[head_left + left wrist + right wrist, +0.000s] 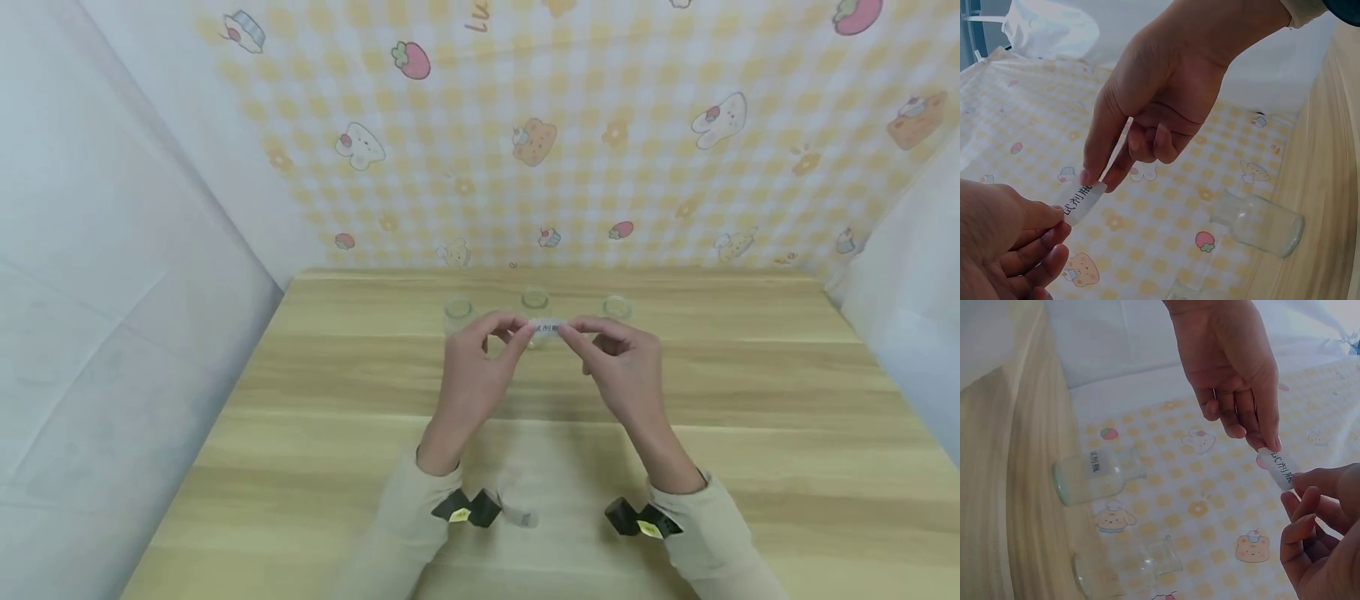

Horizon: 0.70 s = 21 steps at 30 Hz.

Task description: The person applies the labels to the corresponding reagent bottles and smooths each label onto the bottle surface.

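"Pinched at its ends?"
"Yes: left hand (476, 367) and right hand (628, 367) each clamp 1 end of 1 white printed label (547, 327), thumb against fingers."
"Where, and which way?"
"Between the hands above the wooden table (322, 375), long axis crosswise, print facing the person."
"What else?"
"3 glass bottles (536, 300) beyond; 1 bears a sticker (1095, 464)."

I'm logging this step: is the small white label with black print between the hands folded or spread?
Spread: the white printed label stretches between the left hand and right hand, its black characters showing.
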Each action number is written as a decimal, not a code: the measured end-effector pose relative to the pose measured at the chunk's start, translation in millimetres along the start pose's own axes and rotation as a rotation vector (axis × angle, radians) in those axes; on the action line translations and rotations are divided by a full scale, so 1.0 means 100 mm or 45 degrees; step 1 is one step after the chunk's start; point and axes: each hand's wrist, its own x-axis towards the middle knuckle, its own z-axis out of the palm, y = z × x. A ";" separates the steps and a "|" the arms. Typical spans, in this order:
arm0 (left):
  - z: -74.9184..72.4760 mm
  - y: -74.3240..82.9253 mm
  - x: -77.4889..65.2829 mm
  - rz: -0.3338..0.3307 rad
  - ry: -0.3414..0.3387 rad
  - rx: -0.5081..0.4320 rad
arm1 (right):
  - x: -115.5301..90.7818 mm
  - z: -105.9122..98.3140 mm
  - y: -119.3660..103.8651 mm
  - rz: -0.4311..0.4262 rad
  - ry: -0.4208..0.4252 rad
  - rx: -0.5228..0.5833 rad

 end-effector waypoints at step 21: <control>0.34 -0.81 0.08 -0.189 -0.045 0.074 | 0.25 0.24 0.69 0.062 -0.149 -0.256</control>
